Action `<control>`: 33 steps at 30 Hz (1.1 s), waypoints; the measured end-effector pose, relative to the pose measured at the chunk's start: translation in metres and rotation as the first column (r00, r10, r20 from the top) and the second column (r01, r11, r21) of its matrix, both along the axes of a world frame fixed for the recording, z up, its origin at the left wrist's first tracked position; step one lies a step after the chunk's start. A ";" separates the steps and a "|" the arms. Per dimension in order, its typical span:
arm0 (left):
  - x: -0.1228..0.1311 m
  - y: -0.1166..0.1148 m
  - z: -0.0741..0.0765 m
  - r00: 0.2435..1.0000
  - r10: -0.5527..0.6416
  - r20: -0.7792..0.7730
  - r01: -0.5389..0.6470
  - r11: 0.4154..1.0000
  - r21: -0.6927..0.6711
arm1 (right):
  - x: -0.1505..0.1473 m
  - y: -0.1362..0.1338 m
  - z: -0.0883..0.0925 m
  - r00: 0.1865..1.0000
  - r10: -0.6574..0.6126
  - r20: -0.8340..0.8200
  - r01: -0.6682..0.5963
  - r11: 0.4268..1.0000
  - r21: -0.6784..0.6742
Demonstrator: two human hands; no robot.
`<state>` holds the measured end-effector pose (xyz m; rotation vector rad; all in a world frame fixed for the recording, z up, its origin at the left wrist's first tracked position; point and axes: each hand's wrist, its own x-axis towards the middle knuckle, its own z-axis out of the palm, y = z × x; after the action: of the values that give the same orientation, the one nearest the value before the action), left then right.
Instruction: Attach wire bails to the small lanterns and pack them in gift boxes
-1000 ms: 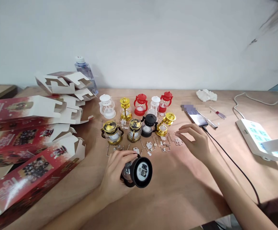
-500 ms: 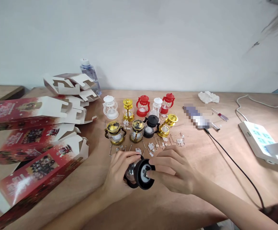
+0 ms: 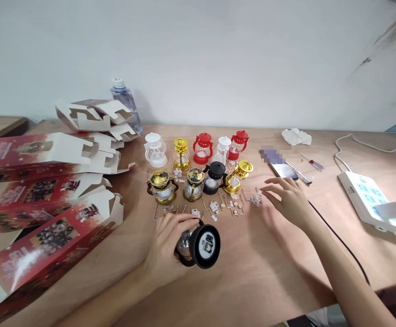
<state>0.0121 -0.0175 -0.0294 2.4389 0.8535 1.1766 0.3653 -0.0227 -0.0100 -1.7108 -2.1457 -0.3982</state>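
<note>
My left hand (image 3: 165, 247) is wrapped round a small black lantern (image 3: 200, 246), tipped on its side with its round base facing me. My right hand (image 3: 288, 200) reaches out over the table with fingers spread, fingertips close to small white and metal parts (image 3: 233, 205) scattered on the wood. Behind the parts stand several toy lanterns: a white one (image 3: 155, 150), gold ones (image 3: 181, 154), red ones (image 3: 203, 148) and a black one (image 3: 214, 177).
Red printed cartons (image 3: 44, 190) with open white flaps lie piled at the left, a water bottle (image 3: 124, 102) behind them. To the right lie a phone (image 3: 283, 170) with a black cable, a screwdriver (image 3: 312, 162), crumpled tissue (image 3: 296, 136) and a white power strip (image 3: 368, 200).
My right hand left the black lantern's base and moved up and to the right toward the loose parts. My left hand keeps the lantern in the same spot.
</note>
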 end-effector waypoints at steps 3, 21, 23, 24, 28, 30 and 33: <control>-0.001 0.000 -0.002 1.000 0.001 0.005 -0.001 1.000 -0.014 | 0.015 -0.002 -0.013 0.999 0.035 -0.035 -0.040 0.990 -0.137; -0.001 0.000 -0.005 1.000 0.005 0.006 -0.005 1.000 -0.026 | -0.069 -0.012 0.027 0.879 0.274 -0.390 -0.153 0.937 0.314; -0.001 0.000 -0.003 1.000 0.005 -0.003 -0.005 1.000 -0.017 | -0.094 -0.018 0.035 0.820 0.403 -0.407 -0.263 0.896 0.357; -0.001 0.000 -0.001 1.000 0.006 -0.008 -0.006 1.000 -0.012 | -0.105 -0.021 0.037 0.791 0.473 -0.388 -0.336 0.866 0.371; 0.000 0.000 0.002 1.000 0.004 -0.002 -0.004 1.000 0.005 | -0.131 -0.029 0.038 0.706 0.647 -0.289 -0.562 0.760 0.326; 0.000 -0.001 0.001 1.000 0.001 0.009 -0.001 1.000 0.003 | -0.135 -0.031 0.037 0.691 0.664 -0.286 -0.590 0.746 0.308; -0.001 -0.002 -0.003 1.000 0.001 0.012 -0.001 1.000 -0.012 | -0.139 -0.032 0.036 0.689 0.661 -0.298 -0.587 0.750 0.306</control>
<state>0.0111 -0.0191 -0.0324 2.4201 0.8556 1.1815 0.2265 -0.0545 0.0259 -0.7650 -2.1345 -0.0443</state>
